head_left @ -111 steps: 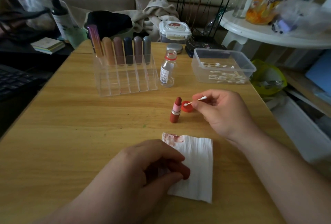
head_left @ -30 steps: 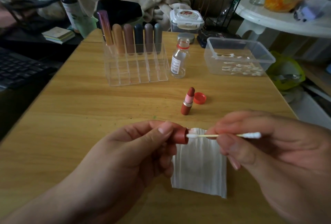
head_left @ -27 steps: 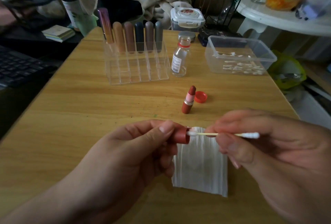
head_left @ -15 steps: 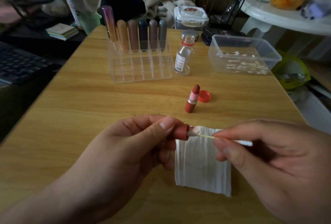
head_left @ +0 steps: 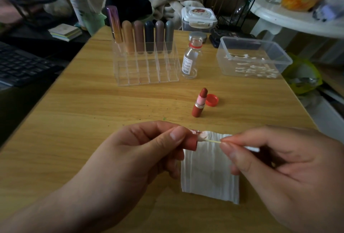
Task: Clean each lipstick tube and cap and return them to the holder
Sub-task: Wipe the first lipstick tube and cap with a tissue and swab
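Observation:
My left hand (head_left: 141, 156) grips a red-brown lipstick cap (head_left: 190, 142) with its open mouth facing right. My right hand (head_left: 290, 169) pinches a cotton swab (head_left: 210, 139), whose stained tip sits at the cap's mouth. Both are held above a folded white tissue (head_left: 210, 173) on the wooden table (head_left: 74, 130). An uncapped lipstick tube (head_left: 199, 103) stands upright farther back. The clear holder (head_left: 147, 65) carries several capped lipsticks (head_left: 147, 36) in its rear row.
A small red bottle lid (head_left: 212, 100) lies beside the tube. An open clear bottle (head_left: 191, 58) stands right of the holder. A plastic box of cotton swabs (head_left: 253, 57) sits at the back right. A keyboard (head_left: 20, 65) lies off the table's left edge.
My right hand brought the swab from near the red lid to the cap. My left hand lifted the cap off the tissue. The swab tip has since moved to the cap's mouth.

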`<control>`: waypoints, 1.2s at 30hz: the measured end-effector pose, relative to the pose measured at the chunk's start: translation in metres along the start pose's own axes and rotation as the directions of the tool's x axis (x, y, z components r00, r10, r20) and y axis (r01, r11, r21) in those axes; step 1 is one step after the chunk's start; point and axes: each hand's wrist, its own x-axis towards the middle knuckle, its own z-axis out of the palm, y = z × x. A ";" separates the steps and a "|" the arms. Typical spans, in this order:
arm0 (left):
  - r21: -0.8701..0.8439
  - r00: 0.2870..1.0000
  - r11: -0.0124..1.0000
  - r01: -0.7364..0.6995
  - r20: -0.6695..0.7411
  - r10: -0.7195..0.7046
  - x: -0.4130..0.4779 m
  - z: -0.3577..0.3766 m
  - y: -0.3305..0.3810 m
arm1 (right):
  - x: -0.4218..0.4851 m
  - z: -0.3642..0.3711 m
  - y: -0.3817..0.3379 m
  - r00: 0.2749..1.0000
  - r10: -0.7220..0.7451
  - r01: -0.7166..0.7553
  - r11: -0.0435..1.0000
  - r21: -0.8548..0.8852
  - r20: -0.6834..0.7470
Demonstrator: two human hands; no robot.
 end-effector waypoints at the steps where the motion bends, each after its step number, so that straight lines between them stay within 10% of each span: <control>1: 0.006 1.000 1.000 0.003 -0.001 -0.003 0.000 -0.001 0.000 | 0.000 0.000 0.000 1.000 0.014 -0.014 1.000 0.004 0.026; 36: 0.251 0.999 0.967 -0.039 0.018 0.035 -0.003 -0.005 0.005 | 0.000 0.003 0.008 0.983 -0.038 0.034 0.999 0.024 0.178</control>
